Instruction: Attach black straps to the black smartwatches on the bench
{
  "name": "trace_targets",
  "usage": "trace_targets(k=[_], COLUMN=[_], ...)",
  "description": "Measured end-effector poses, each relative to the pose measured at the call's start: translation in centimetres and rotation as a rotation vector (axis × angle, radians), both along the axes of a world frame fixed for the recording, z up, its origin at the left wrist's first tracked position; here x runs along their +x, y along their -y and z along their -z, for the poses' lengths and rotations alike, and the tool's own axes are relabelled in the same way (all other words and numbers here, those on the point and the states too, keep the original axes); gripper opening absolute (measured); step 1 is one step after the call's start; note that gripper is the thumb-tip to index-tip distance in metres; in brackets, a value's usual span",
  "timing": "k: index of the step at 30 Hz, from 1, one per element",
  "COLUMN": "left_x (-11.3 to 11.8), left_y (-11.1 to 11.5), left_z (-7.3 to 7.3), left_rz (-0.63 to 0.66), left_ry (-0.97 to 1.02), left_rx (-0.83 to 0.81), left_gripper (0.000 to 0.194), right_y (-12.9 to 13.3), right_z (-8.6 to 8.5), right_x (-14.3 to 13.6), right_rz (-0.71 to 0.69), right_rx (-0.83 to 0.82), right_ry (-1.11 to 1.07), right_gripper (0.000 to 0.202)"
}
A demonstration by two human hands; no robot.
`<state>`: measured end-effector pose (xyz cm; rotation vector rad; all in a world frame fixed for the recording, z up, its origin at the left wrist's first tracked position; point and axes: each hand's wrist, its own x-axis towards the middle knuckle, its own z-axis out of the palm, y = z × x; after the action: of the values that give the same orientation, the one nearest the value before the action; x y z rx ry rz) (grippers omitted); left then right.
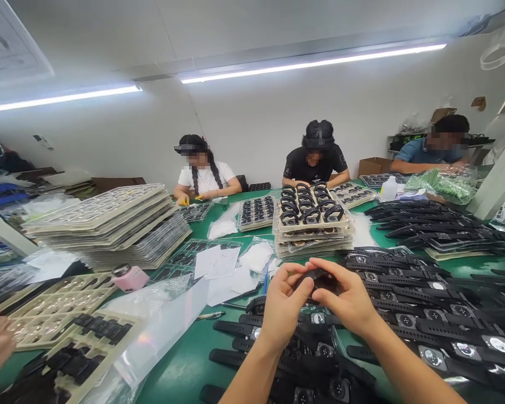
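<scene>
A black smartwatch (317,276) is gripped between left hand (283,303) and right hand (350,300), near centre. Finished watches are stacked on far trays (315,224); many loose watches (408,314) remain at right.

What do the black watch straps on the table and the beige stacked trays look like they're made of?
The black watch straps look like matte silicone or rubber: dull surface, soft curves where they lie. The beige stacked trays look like thin moulded plastic, slightly glossy with formed pockets. Both hands, left and right, hold one black watch.
</scene>
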<state>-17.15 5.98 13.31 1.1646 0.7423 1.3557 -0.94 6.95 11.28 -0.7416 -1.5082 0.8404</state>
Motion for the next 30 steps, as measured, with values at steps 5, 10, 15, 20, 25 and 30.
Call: trace_targets(k=[5, 10, 15, 20, 25, 30], left_x=[-0.8, -1.8, -1.7, -0.9, -0.6, -1.1], left_y=[-0.4, -1.2, -0.6, -0.1, -0.1, -0.2], left_z=[0.3, -0.2, -1.0, -0.8, -0.4, -0.4], left_rz=[-0.024, -0.222, -0.278, -0.399, -0.478, -0.492], left_ry=[-0.435, -0.803, -0.939, -1.093, -1.045, -0.952], left_rx=[0.455, 1.076, 1.223, 1.311, 1.339, 1.349], left_gripper=[0.022, 0.027, 0.028, 0.029, 0.026, 0.036], right_y=[-0.3, -0.3, -0.2, -0.1, 0.1, 0.3], right_z=[-0.9, -1.6, -1.8, -1.9, -2.0, -1.9], right_x=[1.4, 2.1, 2.1, 1.8, 1.2, 1.2], right_rz=[-0.046, -0.122, -0.16, -0.109, -0.028, 0.023], right_rx=[-0.146, -0.22, -0.243, -0.246, -0.235, -0.194], right_ry=[-0.05, -0.006, -0.017, 0.009, -0.014, -0.075], right_gripper=[0.011, 0.01, 0.01, 0.013, 0.013, 0.019])
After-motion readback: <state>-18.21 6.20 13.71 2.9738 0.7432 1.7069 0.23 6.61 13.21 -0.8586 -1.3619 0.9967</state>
